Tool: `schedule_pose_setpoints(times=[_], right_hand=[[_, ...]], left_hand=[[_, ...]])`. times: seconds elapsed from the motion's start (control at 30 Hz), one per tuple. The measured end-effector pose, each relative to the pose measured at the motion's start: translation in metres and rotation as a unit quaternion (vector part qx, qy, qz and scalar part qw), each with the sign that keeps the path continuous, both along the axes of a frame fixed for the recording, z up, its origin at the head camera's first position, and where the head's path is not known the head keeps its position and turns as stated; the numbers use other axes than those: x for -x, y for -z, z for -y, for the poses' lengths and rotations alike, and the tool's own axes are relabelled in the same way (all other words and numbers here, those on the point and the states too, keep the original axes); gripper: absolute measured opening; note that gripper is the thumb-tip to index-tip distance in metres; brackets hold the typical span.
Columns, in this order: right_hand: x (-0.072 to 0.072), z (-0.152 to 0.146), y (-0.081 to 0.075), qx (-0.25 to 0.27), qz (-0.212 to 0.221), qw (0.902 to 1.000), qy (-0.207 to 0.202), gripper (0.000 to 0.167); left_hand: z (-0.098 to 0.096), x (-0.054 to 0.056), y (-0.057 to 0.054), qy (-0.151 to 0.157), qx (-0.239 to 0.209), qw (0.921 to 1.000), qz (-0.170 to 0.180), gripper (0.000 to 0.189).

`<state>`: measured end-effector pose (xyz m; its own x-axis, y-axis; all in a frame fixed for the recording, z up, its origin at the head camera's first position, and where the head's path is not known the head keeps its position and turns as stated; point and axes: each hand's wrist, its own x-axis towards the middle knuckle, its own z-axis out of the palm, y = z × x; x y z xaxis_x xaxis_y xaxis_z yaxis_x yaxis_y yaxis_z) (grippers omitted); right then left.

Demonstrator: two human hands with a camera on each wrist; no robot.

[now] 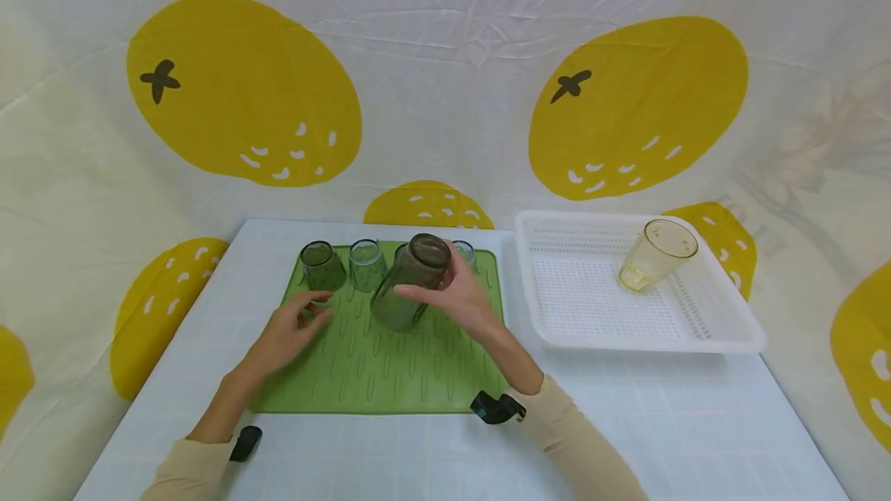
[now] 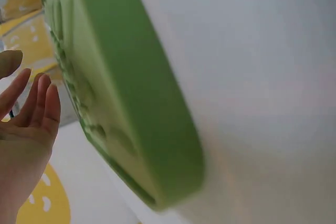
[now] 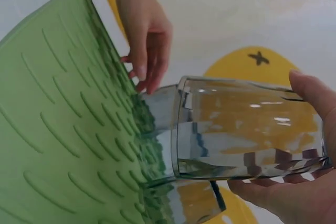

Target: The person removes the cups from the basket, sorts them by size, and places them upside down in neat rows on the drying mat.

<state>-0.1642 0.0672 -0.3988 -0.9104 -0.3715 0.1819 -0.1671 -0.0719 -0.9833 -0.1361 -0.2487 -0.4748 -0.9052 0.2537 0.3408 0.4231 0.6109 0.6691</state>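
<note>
My right hand [image 1: 462, 292] grips a tall grey-tinted drinking glass [image 1: 411, 292] near its base. The glass is tilted, its mouth facing down over the green ridged mat [image 1: 376, 385]; in the right wrist view its rim [image 3: 177, 129] is on the mat side. My left hand [image 1: 288, 335], fingers loosely bent and holding nothing, hovers over the mat's left part, just in front of a short dark-grey glass [image 1: 322, 267]. Beside that stands a clear short glass [image 1: 366, 265]. Further short glasses, including a clear one [image 1: 465, 252], are partly hidden behind my right hand and the held glass.
A white perforated basket [image 1: 557, 339] sits right of the mat, with a yellow-tinted glass [image 1: 654, 257] in its right part. The white table [image 1: 390, 454] extends in front of mat and basket. A fruit-patterned cloth [image 1: 445, 114] hangs behind the table.
</note>
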Motion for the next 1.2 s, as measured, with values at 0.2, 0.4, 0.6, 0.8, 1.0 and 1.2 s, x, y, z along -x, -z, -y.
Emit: schedule_pose_setpoints(times=[0.2, 0.4, 0.6, 0.8, 1.0, 1.2], right_hand=[[0.002, 0.011, 0.003, -0.008, -0.005, 0.9999, -0.012, 0.074], [0.002, 0.023, 0.005, -0.016, -0.003, 0.9998, -0.01, 0.076], [0.004, 0.034, 0.008, 0.006, -0.009, 0.9993, -0.035, 0.075], [0.004, 0.042, 0.009, 0.004, -0.005, 0.9989, -0.046, 0.077], [0.004, 0.052, 0.012, -0.014, -0.006, 0.999, -0.041, 0.081], [0.001, 0.064, 0.016, -0.03, -0.008, 0.9978, -0.059, 0.082]], left_hand=[[0.023, 0.004, 0.004, -0.022, 0.038, 0.9985, -0.031, 0.03], [0.038, 0.005, 0.004, -0.027, 0.043, 0.9983, -0.029, 0.031], [0.049, 0.01, 0.006, 0.01, 0.036, 0.9987, -0.034, 0.033], [0.06, 0.011, 0.006, 0.04, 0.047, 0.998, -0.006, 0.039], [0.068, 0.013, 0.01, 0.066, 0.058, 0.9962, 0.003, 0.041], [0.074, 0.017, 0.016, 0.09, 0.051, 0.9947, 0.006, 0.042]])
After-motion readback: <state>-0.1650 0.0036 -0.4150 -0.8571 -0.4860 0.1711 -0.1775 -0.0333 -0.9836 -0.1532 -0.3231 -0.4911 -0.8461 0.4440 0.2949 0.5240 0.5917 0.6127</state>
